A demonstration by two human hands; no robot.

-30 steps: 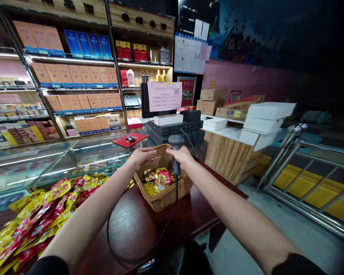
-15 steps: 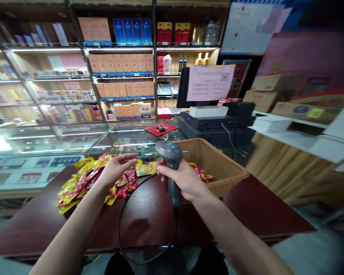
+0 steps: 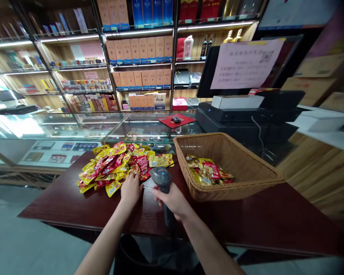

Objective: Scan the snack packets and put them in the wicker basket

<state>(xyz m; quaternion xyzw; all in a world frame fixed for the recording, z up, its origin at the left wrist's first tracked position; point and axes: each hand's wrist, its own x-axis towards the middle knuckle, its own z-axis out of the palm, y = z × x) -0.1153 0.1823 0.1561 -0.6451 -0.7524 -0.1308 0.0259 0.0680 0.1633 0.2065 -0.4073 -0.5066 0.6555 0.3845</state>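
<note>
A dark handheld scanner (image 3: 164,183) is upright in my right hand (image 3: 173,200), whose fingers wrap round its handle. My left hand (image 3: 131,189) rests at the near right edge of a heap of red and yellow snack packets (image 3: 109,164); its fingers are bent, and whether they grip a packet cannot be made out. A pale yellow packet (image 3: 158,160) lies just beyond the scanner's head, at the heap's right end. To the right, a wicker basket (image 3: 246,164) holds several packets in its left part.
The dark red table (image 3: 246,221) carries the heap and basket. Behind are a glass counter, a red mat (image 3: 177,120) with a mouse, and a monitor with a paper sheet (image 3: 245,63) above a black cash drawer. Shelves of boxes stand at the back.
My left hand has lowered from above the packets to the heap's near edge. The scanner in my right hand is lower, beside the basket. The view has shifted, showing more of the basket.
</note>
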